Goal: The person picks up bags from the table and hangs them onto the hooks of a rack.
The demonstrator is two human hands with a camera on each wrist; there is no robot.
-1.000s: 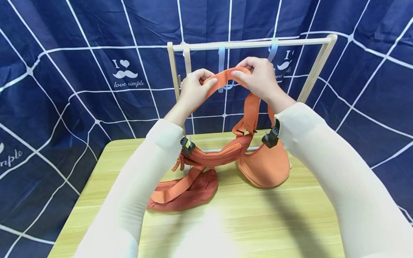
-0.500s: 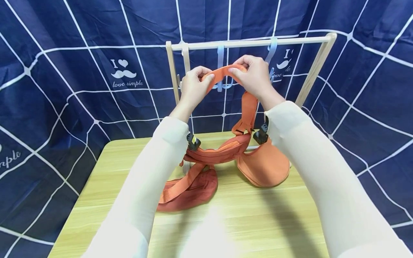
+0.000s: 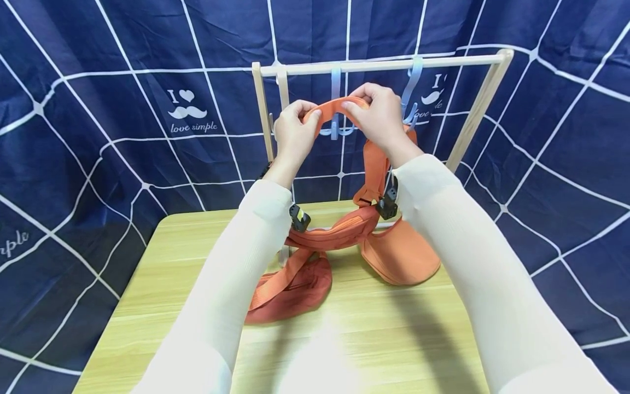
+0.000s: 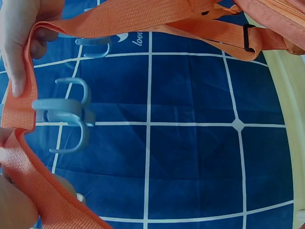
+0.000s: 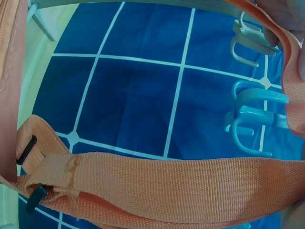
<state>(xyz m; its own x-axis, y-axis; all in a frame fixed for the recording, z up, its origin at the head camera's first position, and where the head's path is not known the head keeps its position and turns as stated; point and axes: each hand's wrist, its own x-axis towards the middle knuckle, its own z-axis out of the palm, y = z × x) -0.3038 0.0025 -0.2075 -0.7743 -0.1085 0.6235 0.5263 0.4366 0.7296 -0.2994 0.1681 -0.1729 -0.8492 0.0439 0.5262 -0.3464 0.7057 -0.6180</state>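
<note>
Both hands hold up the orange strap [image 3: 331,105] of a rust-red waist bag [image 3: 334,232], which hangs below it above the table. My left hand [image 3: 294,131] pinches the strap's left part between thumb and fingers. A short way along it my right hand [image 3: 378,116] pinches the other part. The raised stretch arches in front of the middle blue hook [image 3: 335,87]. In the left wrist view the strap [image 4: 28,105] bends close to that hook's prongs [image 4: 66,114]. Webbing [image 5: 190,186] with a black slider [image 5: 35,198] crosses the right wrist view.
A wooden rack [image 3: 374,66] stands on the table [image 3: 394,339], with a beige hook [image 3: 283,87] left and a blue hook [image 3: 412,82] right. An orange bag [image 3: 401,251] hangs at the right. Another rust-red bag [image 3: 300,295] is at the left. A dark blue curtain [image 3: 147,33] backs everything.
Both hands have moved the strap left and slightly up, over toward the middle hook, and the bag hangs along with it. More of the right blue hook shows beside the right hand.
</note>
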